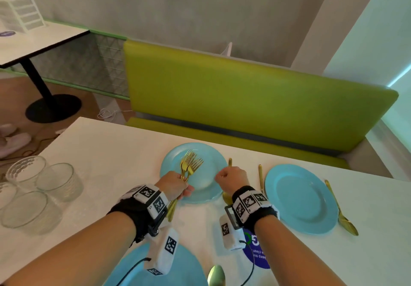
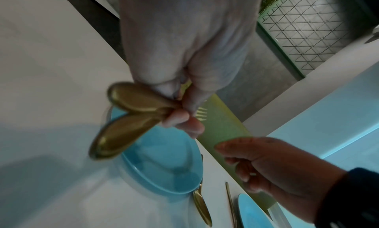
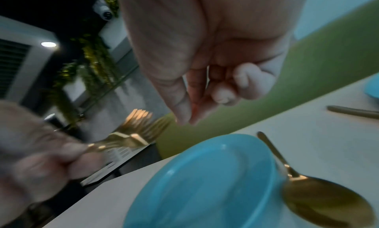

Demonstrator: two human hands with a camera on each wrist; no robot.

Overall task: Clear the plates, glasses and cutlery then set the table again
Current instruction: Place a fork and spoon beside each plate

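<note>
plates (image 1: 300,199) light blue | forks (image 1: 190,163) gold | bench (image 1: 244,99) lime green | table (image 1: 111,159) white

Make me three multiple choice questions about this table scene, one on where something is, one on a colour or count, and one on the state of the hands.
1. Where does the gold spoon beside the far-right blue plate lie?
A. on the plate
B. on the table, right of the plate
C. in a glass

2. What colour is the bench behind the table?
A. red
B. yellow-green
C. black

3. What is the left hand doing?
A. resting flat on the table
B. lifting a glass
C. gripping a bunch of gold forks

Answers: 1 B, the spoon lies on the tabletop along the plate's right edge. 2 B, the head view shows a yellow-green backrest and seat. 3 C, its fingers curl round the fork handles, while the right hand holds nothing.
</note>
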